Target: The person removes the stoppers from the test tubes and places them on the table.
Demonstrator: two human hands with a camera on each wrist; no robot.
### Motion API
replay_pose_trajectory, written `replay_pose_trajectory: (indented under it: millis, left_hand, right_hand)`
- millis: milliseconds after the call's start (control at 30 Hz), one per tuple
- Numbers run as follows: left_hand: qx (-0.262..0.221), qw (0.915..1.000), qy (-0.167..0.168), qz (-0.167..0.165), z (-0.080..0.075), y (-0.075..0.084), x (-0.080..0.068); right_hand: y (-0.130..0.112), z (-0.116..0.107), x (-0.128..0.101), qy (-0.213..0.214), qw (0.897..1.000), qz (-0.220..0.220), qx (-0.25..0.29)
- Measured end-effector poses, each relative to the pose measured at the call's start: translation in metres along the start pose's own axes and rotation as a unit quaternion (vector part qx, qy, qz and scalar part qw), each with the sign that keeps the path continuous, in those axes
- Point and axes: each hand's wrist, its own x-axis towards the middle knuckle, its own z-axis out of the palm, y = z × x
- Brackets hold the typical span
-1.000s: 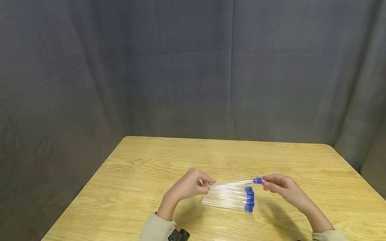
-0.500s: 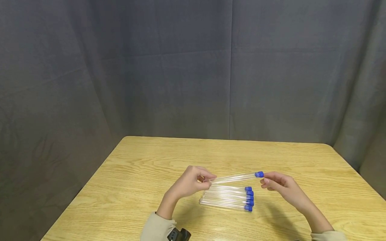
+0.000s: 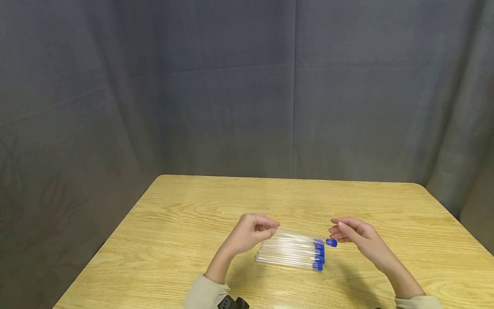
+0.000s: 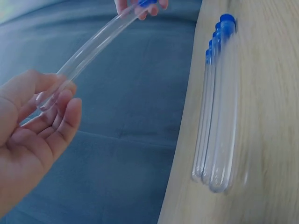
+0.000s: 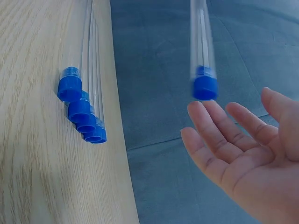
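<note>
Tubes are numbering five: four capped tubes point(image 3: 290, 254) are lying on the table point(image 3: 173, 223), one lifted tube point(image 3: 299, 235) above. The left hand point(image 3: 251, 231) is pinching its closed end; the right hand point(image 3: 353, 234) is hovering with fingers relaxed beside the blue cap point(image 3: 331, 243), holding nothing.

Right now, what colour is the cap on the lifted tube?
Blue cap, clearest in the right wrist view.

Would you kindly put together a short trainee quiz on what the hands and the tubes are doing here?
1. Which hand pinches the lifted tube? A left, B right, C both.
2. True or false: the right hand grips the lifted tube's cap.
3. Fill in: the row of tubes on the table has ____ caps.
Key: 1 A, the left hand pinches its closed end. 2 false, the right hand's fingers are straight and clear of the cap. 3 blue.
</note>
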Motion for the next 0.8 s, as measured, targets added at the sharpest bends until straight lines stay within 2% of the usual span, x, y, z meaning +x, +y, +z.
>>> replay_pose_trajectory:
  millis: [167,267,333,500,633,800]
  left_hand:
    - [-0.060,0.9972,0.023,-0.038,0.004,0.001,0.001]
    - [-0.086,0.9948,0.035,-0.042,0.005,0.001,0.001]
    - [-0.098,0.9933,0.043,-0.043,0.004,0.009,0.000]
    - [-0.116,0.9896,0.062,-0.059,0.002,0.017,-0.002]
    - [-0.130,0.9877,0.069,-0.053,0.004,0.003,-0.001]
    - [-0.175,0.9813,0.063,-0.050,0.005,0.000,-0.001]
  right_hand:
    - [-0.002,0.001,0.001,0.001,1.000,0.003,-0.018]
    - [-0.004,0.002,0.001,-0.007,1.000,0.003,-0.011]
    - [-0.005,0.003,0.001,-0.014,1.000,-0.001,-0.005]
    - [-0.005,0.003,0.001,-0.025,0.999,-0.032,0.011]
    - [-0.004,0.003,0.001,-0.023,0.998,-0.049,0.029]
    - [-0.005,0.004,0.001,-0.012,0.997,-0.054,0.046]
